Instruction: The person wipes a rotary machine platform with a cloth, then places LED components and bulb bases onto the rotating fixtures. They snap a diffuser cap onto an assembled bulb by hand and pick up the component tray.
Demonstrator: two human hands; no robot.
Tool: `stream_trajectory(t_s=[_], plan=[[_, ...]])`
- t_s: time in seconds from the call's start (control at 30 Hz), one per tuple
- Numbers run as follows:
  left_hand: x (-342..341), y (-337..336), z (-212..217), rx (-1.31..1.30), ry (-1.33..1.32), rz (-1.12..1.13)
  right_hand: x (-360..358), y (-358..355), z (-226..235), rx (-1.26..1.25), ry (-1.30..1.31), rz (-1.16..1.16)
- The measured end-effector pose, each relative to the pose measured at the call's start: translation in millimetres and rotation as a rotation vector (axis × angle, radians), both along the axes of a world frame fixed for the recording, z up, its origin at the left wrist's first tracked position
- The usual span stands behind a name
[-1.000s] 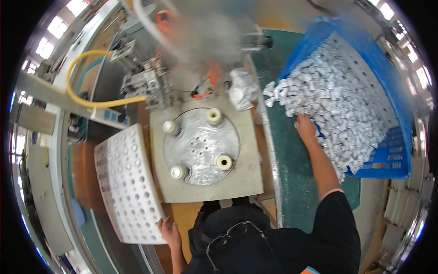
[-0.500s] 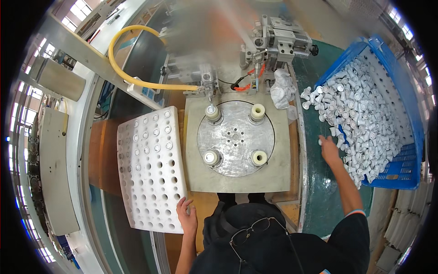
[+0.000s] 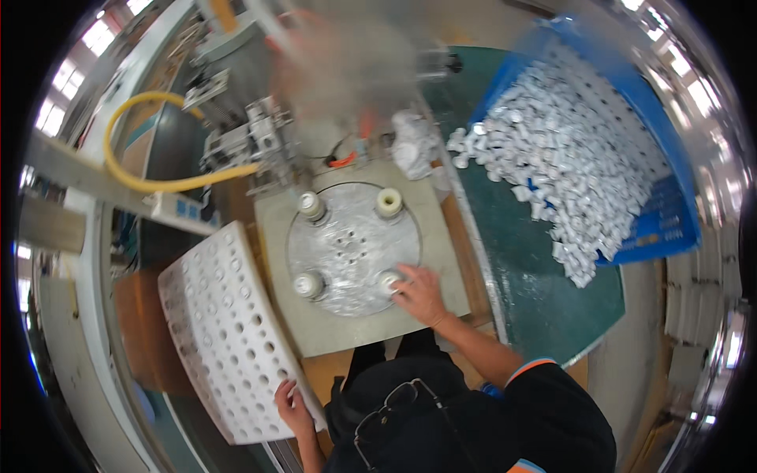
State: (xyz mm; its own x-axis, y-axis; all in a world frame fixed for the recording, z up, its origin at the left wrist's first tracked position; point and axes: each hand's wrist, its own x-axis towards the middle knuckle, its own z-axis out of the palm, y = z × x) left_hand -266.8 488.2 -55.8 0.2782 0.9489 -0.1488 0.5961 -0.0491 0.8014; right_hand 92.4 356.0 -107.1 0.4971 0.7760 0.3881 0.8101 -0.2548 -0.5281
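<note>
The small white cap (image 3: 388,281) sits on the near-right post of the round metal turntable (image 3: 352,247); our right hand (image 3: 420,294) rests on it, fingers curled over it; our left hand (image 3: 293,406) grips the near edge of the white perforated tray (image 3: 225,331); a blue crate (image 3: 631,150) of white parts lies well to the right.
</note>
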Motion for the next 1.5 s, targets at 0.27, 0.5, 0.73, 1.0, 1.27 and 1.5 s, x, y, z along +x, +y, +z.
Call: stream_trajectory(t_s=[0.27,0.5,0.73,1.0,1.27,1.5], plan=[[14,-10,-1,-0.063,-0.1,0.058,80,-46,9,0.098,0.172,-0.324],[63,-42,2,-0.119,-0.146,-0.095,274,-139,3,-0.453,-0.082,-0.603],[71,-51,3,-0.208,-0.064,-0.064,188,-95,29,-0.082,0.199,-0.264],[113,-13,22,-0.277,-0.073,-0.287,50,-5,15,0.147,0.157,0.093],[167,8,37,-0.322,-0.196,-0.393,68,-41,13,0.024,0.037,-0.076],[260,-4,22,-0.27,-0.087,-0.512,275,-164,-10,-0.262,-0.107,-0.829]])
